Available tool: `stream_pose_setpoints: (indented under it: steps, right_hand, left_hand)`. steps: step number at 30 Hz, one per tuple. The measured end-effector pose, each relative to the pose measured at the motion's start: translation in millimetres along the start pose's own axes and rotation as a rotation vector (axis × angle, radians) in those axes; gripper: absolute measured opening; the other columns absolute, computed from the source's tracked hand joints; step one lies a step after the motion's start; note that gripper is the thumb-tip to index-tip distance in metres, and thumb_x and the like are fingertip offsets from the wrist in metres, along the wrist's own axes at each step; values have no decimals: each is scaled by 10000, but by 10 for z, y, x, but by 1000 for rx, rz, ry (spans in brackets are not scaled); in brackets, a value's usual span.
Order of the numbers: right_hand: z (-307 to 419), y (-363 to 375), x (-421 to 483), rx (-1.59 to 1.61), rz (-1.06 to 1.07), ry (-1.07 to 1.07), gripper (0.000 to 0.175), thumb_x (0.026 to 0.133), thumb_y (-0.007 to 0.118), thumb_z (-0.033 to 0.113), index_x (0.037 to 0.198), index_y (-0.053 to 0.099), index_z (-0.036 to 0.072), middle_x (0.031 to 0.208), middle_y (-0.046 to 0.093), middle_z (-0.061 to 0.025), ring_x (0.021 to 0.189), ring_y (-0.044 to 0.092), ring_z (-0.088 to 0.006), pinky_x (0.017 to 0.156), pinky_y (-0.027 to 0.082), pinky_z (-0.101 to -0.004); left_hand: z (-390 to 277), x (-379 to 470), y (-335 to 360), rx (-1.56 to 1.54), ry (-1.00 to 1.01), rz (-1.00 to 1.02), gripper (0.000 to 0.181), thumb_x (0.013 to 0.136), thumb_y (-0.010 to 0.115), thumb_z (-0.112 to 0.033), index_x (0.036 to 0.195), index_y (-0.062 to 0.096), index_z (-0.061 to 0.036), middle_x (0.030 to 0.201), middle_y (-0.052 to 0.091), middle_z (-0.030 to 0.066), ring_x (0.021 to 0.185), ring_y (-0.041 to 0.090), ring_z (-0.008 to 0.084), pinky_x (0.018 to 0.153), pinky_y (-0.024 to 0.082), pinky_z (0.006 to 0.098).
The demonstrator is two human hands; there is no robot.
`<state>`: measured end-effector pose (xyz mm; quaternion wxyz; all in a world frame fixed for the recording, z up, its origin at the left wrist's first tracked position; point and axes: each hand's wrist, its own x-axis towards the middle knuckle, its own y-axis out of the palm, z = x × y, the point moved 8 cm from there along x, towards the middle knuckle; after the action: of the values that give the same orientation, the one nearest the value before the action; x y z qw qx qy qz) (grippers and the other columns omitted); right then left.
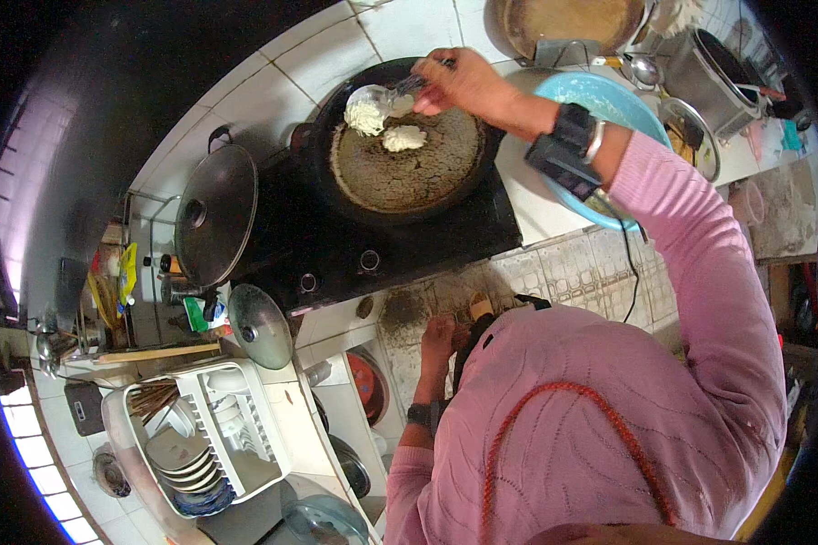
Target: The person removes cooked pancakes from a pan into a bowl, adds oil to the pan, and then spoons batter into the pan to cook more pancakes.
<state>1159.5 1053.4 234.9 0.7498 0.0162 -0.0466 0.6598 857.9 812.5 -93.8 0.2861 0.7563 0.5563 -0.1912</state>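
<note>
My right hand (453, 80) is over the far side of a dark round pan (409, 216) on the black stove, holding a ladle (382, 99) by its dark handle. Pale, lumpy batter (365, 118) hangs at the ladle's bowl. A small mound of the same batter (404, 138) lies on the pan's browned, cracked-looking surface (416, 174). Below the stove's front edge, close to my body, is my left hand (440, 337); its fingers look curled, but whether it holds anything is unclear. A light blue basin (603, 88) with batter smears on its inside stands right of the pan, partly behind my right forearm.
Two lids, a large dark one (217, 204) and a glass one (260, 327), stand left of the stove (382, 255). A white dish rack (266, 436) holds plates at the lower left. A metal pot (712, 85) and a steel ladle (644, 70) are at the upper right. A black cable (634, 272) hangs below my right forearm.
</note>
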Motion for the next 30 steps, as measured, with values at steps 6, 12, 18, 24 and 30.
stream_pose_setpoints:
  steps: [6, 12, 18, 24, 30]
  right_hand:
    - [-146, 574, 221, -510, 48, -248, 336, 969, 510, 286, 1104, 582, -13, 742, 677, -132, 684, 689, -230, 644, 550, -362]
    - [-146, 766, 168, -851, 48, -488, 304, 929, 544, 272, 1125, 580, 43, 705, 633, -198, 668, 630, -381, 636, 508, -457]
    - [-147, 835, 165, -896, 21, -600, 300, 926, 553, 272, 1109, 568, 36, 733, 635, -209, 704, 631, -397, 646, 503, -482]
    - [-172, 860, 161, -918, 28, -600, 300, 925, 555, 262, 1115, 561, 31, 736, 632, -218, 717, 632, -404, 657, 503, -485]
    - [-149, 876, 104, -961, 73, -534, 294, 928, 546, 246, 1115, 558, 20, 766, 639, -222, 742, 634, -405, 671, 506, -489]
  left_hand:
    - [101, -130, -384, 48, -121, -52, 398, 969, 561, -306, 1219, 460, -13, 1109, 638, 185, 980, 657, 271, 828, 550, 373]
    - [79, -145, -533, 67, -140, -92, 373, 968, 562, -298, 1179, 454, -11, 1101, 637, 205, 947, 670, 278, 813, 558, 380]
    - [96, 17, -658, 18, -42, 11, 346, 967, 564, -255, 1181, 437, -15, 1102, 629, 230, 958, 667, 306, 798, 566, 385]
    - [217, 180, -810, 42, -91, -33, 309, 957, 581, -235, 1163, 460, -39, 1093, 630, 237, 951, 666, 329, 788, 569, 412]
    - [153, 85, -770, 87, -60, -35, 295, 964, 566, -237, 1167, 467, -47, 1062, 637, 226, 923, 670, 322, 767, 571, 410]
